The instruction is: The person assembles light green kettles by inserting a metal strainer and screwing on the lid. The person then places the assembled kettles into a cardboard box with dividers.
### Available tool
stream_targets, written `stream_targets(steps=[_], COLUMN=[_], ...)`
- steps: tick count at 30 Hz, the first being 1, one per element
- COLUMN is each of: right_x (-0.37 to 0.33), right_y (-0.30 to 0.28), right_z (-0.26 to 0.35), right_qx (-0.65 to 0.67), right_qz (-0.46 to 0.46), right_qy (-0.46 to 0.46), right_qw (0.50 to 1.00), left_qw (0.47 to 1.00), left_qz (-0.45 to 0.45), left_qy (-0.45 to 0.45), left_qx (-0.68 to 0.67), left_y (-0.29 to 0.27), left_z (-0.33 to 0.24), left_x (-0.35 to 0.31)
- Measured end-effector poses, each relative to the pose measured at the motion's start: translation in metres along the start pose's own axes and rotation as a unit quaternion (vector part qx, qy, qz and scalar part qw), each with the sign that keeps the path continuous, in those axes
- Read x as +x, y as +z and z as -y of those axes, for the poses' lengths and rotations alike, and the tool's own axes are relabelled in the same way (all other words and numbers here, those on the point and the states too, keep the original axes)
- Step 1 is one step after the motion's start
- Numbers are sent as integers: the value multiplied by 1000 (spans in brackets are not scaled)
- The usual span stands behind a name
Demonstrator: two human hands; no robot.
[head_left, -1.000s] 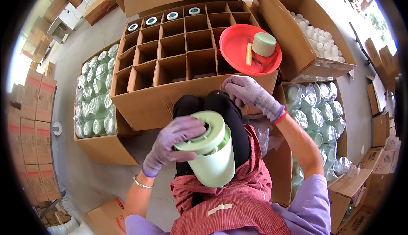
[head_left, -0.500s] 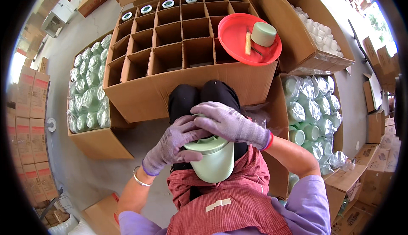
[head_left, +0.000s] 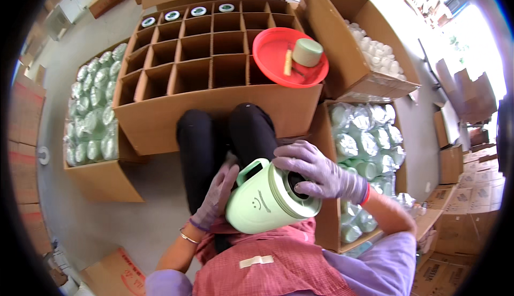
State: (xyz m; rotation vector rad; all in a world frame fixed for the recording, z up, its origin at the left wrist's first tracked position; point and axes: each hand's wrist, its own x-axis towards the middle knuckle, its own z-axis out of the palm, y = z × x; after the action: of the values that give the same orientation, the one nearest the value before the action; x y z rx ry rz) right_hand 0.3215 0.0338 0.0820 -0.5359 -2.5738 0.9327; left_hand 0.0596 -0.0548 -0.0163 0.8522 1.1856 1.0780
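The green jug [head_left: 254, 207] lies tilted over my red apron [head_left: 235, 258] — my right hand [head_left: 313, 171] curls round its lid [head_left: 309, 207], my left hand [head_left: 217, 193] is by the handle [head_left: 250, 166] (can't tell if it grips) — I think 2 steady hands would stop slips

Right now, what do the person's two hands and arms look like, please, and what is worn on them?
The left hand and right hand wear thin, pale purple-grey gloves; the left glove has a darker purple cuff. A silvery bracelet circles the left wrist, a red band the right. The lavender sleeves are short.
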Motion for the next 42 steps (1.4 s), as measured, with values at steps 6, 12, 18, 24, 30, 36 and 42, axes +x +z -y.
stream_targets(steps=[6,12,18,24,30,36,42], right_x=[-52,-35,-37,-34,-2,-6,-18], right_y=[57,71,62,74,63,39,36], right_z=[35,28,31,36,35,23,-14], right_qx=[167,182,158,174,41,131,19], right_qz=[-114,-116,-230,-221,-122,-237,-307], right_qy=[182,162,232,276,19,178,136], right_qw=[962,963,932,919,991,946,942], left_qw=[985,946,949,952,945,989,993], left_qz=[117,208,182,186,236,136,107], left_qy=[-123,-247,-255,-241,-225,62,32], left_qx=[27,19,-35,-30,9,-7,-26], left_y=[-5,-16,-11,-10,-21,-8,-5], left_z=[-4,1,4,4,16,-29,-78], left_x=[-9,8,4,5,15,6,22])
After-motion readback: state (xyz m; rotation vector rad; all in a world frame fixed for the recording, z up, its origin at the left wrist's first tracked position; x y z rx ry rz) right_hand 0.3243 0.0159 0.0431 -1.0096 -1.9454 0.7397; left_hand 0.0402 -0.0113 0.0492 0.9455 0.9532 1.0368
